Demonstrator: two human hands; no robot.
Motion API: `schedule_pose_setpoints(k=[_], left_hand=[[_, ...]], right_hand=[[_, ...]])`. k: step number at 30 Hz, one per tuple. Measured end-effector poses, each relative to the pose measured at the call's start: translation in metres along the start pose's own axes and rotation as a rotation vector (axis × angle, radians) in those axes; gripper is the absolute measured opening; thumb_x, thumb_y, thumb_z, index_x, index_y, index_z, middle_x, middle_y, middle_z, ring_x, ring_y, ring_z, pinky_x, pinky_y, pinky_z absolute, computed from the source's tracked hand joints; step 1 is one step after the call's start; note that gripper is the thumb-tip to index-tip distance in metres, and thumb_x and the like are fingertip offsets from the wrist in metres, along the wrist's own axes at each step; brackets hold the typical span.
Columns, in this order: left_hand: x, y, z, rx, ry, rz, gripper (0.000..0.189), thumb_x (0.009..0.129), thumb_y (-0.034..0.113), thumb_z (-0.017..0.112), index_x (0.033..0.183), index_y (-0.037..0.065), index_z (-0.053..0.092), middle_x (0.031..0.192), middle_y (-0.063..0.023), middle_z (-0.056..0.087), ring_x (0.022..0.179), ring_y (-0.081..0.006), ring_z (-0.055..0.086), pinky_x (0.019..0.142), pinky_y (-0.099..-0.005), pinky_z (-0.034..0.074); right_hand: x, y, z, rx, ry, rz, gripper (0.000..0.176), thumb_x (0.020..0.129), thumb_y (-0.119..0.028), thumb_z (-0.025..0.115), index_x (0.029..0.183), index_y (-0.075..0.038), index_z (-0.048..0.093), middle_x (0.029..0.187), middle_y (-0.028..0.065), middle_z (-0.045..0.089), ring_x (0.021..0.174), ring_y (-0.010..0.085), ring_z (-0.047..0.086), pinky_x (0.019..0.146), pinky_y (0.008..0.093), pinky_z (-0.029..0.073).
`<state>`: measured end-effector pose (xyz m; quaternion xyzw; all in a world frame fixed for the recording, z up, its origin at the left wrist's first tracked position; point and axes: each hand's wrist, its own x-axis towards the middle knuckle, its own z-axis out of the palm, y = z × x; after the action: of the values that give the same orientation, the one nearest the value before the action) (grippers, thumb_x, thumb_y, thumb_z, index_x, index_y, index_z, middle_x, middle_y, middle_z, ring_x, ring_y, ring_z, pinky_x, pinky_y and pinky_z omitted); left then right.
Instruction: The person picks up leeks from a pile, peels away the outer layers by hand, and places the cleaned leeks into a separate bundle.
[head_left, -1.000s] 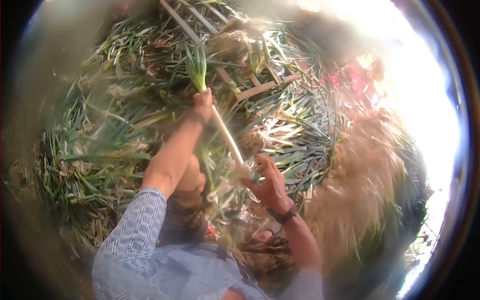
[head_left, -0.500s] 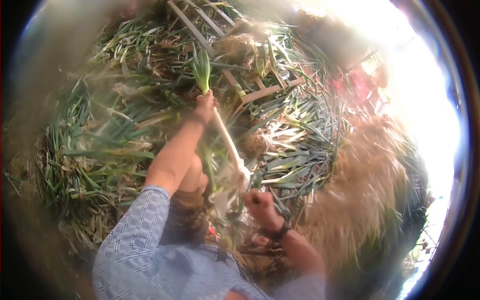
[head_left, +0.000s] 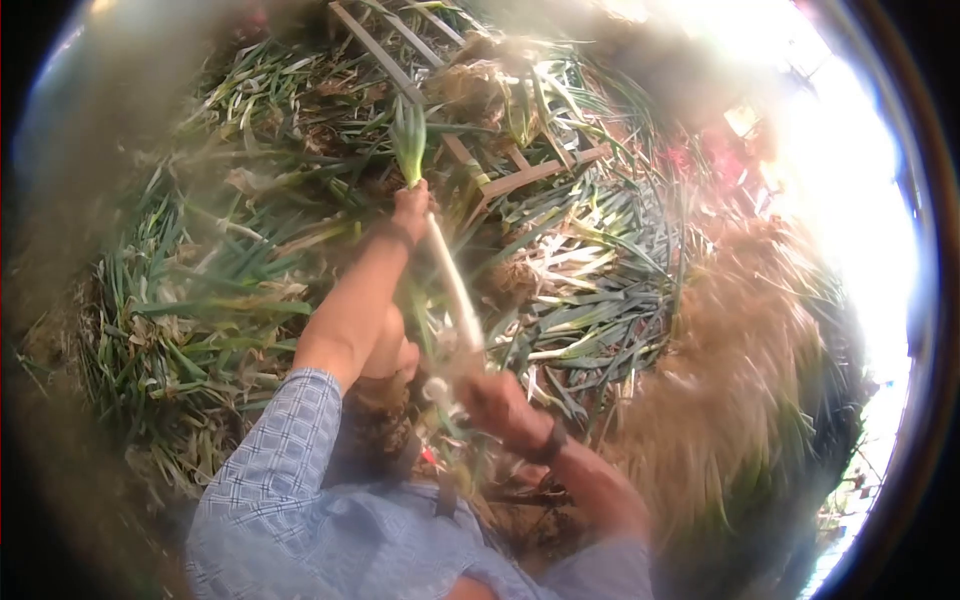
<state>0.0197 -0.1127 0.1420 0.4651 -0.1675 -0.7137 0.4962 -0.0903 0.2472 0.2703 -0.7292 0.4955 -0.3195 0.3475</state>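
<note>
A long leek (head_left: 455,282) slants across the middle of the view, green leaves at the top and white shank running down. My left hand (head_left: 411,208) is closed around it just below the leaves. At the lower, white end is my right hand (head_left: 503,408), fingers curled and smeared by motion; what it grips, if anything, I cannot make out. A small pale round piece (head_left: 437,389) shows just left of my right hand, apart from the shank.
Loose leeks and leaves (head_left: 190,330) cover the ground on the left. More leeks (head_left: 590,270) lie right of centre, roots toward me. A slatted wooden frame (head_left: 540,177) lies among them at the top. A large brownish fibrous heap (head_left: 720,380) fills the right.
My right hand has moved left and slightly up to the leek's lower end. The pale lump there no longer sits on the shank; a pale piece appears lower left. My left hand stays put.
</note>
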Motion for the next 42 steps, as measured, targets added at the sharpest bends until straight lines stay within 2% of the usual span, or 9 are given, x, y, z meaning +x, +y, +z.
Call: schedule_pose_setpoints(k=[5, 9, 15, 19, 21, 28, 34, 39, 42], left_hand=[[0.006, 0.009, -0.014, -0.087, -0.116, -0.107, 0.029, 0.101, 0.033, 0.053, 0.087, 0.007, 0.052, 0.062, -0.0037, 0.051, 0.05, -0.0179, 0.05, 0.048, -0.0409, 0.045], [-0.028, 0.014, 0.012, -0.133, -0.353, -0.329, 0.038, 0.105, 0.042, 0.036, 0.089, 0.01, 0.047, 0.058, 0.003, 0.042, 0.046, -0.0127, 0.044, 0.044, -0.0338, 0.041], [-0.039, 0.003, 0.029, -0.255, -0.448, -0.16, 0.037, 0.105, 0.042, 0.037, 0.09, 0.009, 0.046, 0.062, 0.0026, 0.043, 0.047, -0.0115, 0.045, 0.043, -0.0312, 0.04], [0.019, 0.0, -0.006, -0.14, -0.075, 0.043, 0.028, 0.103, 0.038, 0.048, 0.09, 0.013, 0.047, 0.064, -0.0011, 0.048, 0.049, -0.0163, 0.048, 0.046, -0.0388, 0.043], [0.0, 0.002, 0.002, -0.063, 0.046, 0.116, 0.026, 0.102, 0.036, 0.052, 0.089, 0.013, 0.048, 0.064, -0.0024, 0.048, 0.05, -0.0183, 0.05, 0.046, -0.0415, 0.044], [-0.057, -0.011, 0.047, 0.103, -0.108, 0.101, 0.024, 0.094, 0.027, 0.068, 0.101, 0.014, 0.049, 0.078, -0.0043, 0.051, 0.053, -0.018, 0.051, 0.045, -0.0426, 0.042], [-0.063, -0.014, 0.058, 0.054, -0.027, 0.077, 0.021, 0.096, 0.026, 0.066, 0.098, 0.013, 0.049, 0.077, -0.0028, 0.051, 0.053, -0.0174, 0.051, 0.046, -0.0424, 0.042], [-0.043, -0.015, 0.046, -0.024, -0.016, 0.082, 0.021, 0.098, 0.028, 0.063, 0.091, 0.012, 0.051, 0.072, -0.0019, 0.051, 0.053, -0.0172, 0.051, 0.048, -0.0424, 0.043], [-0.03, -0.024, 0.037, -0.04, -0.241, 0.056, 0.02, 0.1, 0.03, 0.061, 0.092, 0.012, 0.058, 0.075, -0.0034, 0.058, 0.056, -0.0201, 0.055, 0.054, -0.0425, 0.047]], right_hand=[[-0.044, 0.011, -0.028, 0.02, -0.234, 0.275, 0.016, 0.09, -0.015, 0.062, 0.098, -0.001, 0.065, 0.08, 0.011, 0.067, 0.072, 0.021, 0.065, 0.064, 0.036, 0.052], [0.002, 0.017, -0.061, 0.229, 0.369, 0.31, 0.045, 0.102, -0.035, 0.045, 0.122, 0.002, 0.06, 0.125, 0.0192, 0.057, 0.112, 0.0297, 0.057, 0.099, 0.0388, 0.045], [0.035, 0.032, -0.016, 0.469, 0.015, 0.444, 0.038, 0.103, -0.033, 0.047, 0.112, 0.0, 0.064, 0.115, 0.0145, 0.063, 0.104, 0.0223, 0.06, 0.093, 0.0379, 0.048], [-0.043, -0.04, 0.01, 0.2, -0.285, -0.007, 0.028, 0.096, -0.028, 0.062, 0.105, -0.002, 0.067, 0.095, 0.0116, 0.068, 0.088, 0.0194, 0.064, 0.08, 0.0369, 0.052], [-0.067, -0.038, -0.017, 0.155, -0.466, 0.279, 0.031, 0.093, -0.026, 0.068, 0.108, 0.0, 0.064, 0.108, 0.0186, 0.064, 0.092, 0.0258, 0.062, 0.083, 0.0397, 0.051], [-0.005, 0.01, -0.061, -0.435, 0.477, 0.154, 0.034, 0.084, -0.031, 0.076, 0.104, -0.005, 0.066, 0.084, 0.0121, 0.069, 0.074, 0.0285, 0.068, 0.063, 0.0392, 0.054], [-0.027, 0.048, 0.001, -0.34, -0.096, 0.133, 0.025, 0.089, -0.024, 0.068, 0.074, -0.006, 0.058, 0.071, 0.0124, 0.064, 0.061, 0.0299, 0.063, 0.052, 0.0434, 0.05], [-0.107, 0.025, -0.008, -0.116, -0.337, 0.284, 0.03, 0.088, -0.029, 0.071, 0.104, -0.003, 0.07, 0.092, 0.0176, 0.07, 0.087, 0.0295, 0.069, 0.081, 0.0438, 0.056], [-0.103, 0.016, -0.041, 0.085, 0.277, 0.343, 0.051, 0.089, -0.038, 0.071, 0.125, -0.002, 0.064, 0.121, 0.0196, 0.065, 0.115, 0.0282, 0.062, 0.1, 0.0414, 0.048]])
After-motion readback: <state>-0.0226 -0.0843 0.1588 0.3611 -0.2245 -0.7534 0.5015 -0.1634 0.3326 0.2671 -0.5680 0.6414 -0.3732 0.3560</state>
